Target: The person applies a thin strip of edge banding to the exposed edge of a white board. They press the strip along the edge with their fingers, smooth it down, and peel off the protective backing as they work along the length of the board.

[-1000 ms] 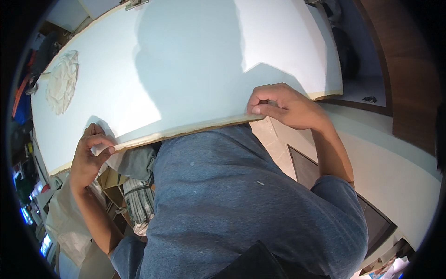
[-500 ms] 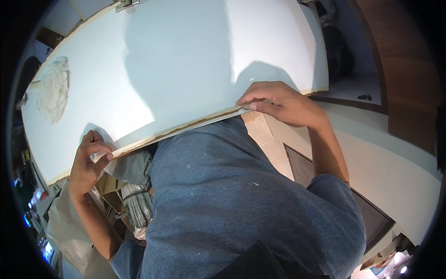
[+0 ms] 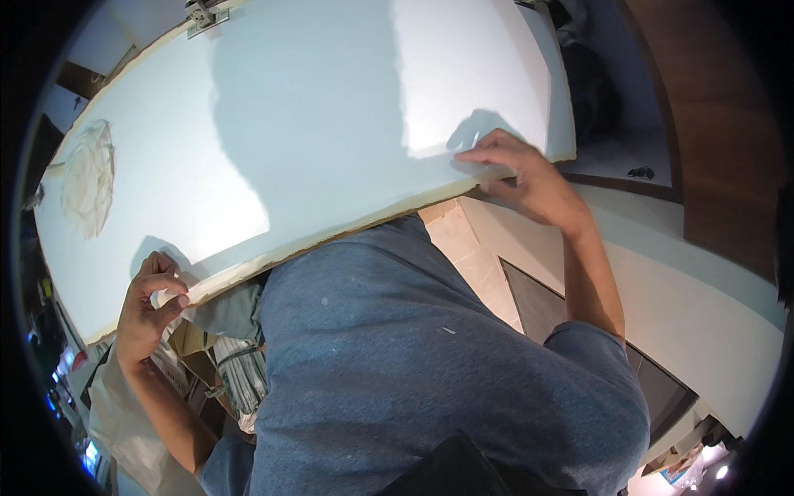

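A large white panel (image 3: pixel 314 124) with a ragged tan rim lies in front of me, a metal hinge (image 3: pixel 207 21) at its far edge. Along its near edge runs a thin pale strip (image 3: pixel 240 279). My left hand (image 3: pixel 153 302) is closed in a pinch on the strip's left end, at the panel's near left edge. Toward the near right corner, my right hand (image 3: pixel 521 178) straddles the edge, fingers over the top and thumb lower down. Its fingers are apart and I see nothing held between them.
A crumpled whitish cloth or paper (image 3: pixel 88 180) lies on the panel's left end. Right of the panel stands an open cabinet with a brown wooden side (image 3: pixel 728 140) and a small dark object (image 3: pixel 640 173) inside. Below left are a pale bag (image 3: pixel 136 422) and a bundle of grey strips (image 3: pixel 241 380).
My right hand has let go of its pinch on the near edge and moved right, fingers spreading. My left hand keeps its pinch, slightly lower and further left. The panel has shifted slightly left in view.
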### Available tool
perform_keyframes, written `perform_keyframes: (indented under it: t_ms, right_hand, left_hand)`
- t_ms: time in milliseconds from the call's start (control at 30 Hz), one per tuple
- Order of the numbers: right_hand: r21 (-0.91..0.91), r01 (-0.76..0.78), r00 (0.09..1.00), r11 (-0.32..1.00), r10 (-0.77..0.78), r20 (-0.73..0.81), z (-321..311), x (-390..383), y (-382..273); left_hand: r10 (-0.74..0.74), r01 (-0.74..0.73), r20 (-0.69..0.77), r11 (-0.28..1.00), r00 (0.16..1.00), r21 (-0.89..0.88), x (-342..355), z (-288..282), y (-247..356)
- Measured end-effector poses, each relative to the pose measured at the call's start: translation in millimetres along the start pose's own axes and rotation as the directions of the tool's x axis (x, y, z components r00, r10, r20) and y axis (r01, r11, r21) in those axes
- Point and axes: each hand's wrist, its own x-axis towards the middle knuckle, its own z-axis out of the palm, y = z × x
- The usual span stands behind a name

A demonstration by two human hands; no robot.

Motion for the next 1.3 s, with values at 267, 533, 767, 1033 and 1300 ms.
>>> perform_keyframes:
  t_ms: [267,533,767,1033,1300]
  right_hand:
    - [-0.089,0.112,0.993,0.990,-0.107,0.056,38,-6,12]
    - [0.160,0.004,0.984,0.987,-0.032,0.174,19,2,-3]
    - [0.449,-0.094,0.944,0.889,-0.064,0.325,-21,4,-3]
    - [0.089,-0.114,0.965,0.989,0.089,0.246,-13,-2,-14]
    - [0.185,-0.263,0.955,0.947,0.227,0.192,-1,3,-15]
  left_hand:
    - [0.012,-0.012,0.016,1.000,1.000,-0.011,1,-2,1]
    - [-0.005,0.005,0.003,0.991,1.000,0.133,4,2,10]
    - [0.005,0.005,-0.060,0.986,0.998,0.168,4,11,15]
    - [0.015,0.006,-0.040,0.881,0.999,0.473,8,8,34]
    - [-0.004,-0.130,0.245,0.839,0.969,0.529,38,-10,38]
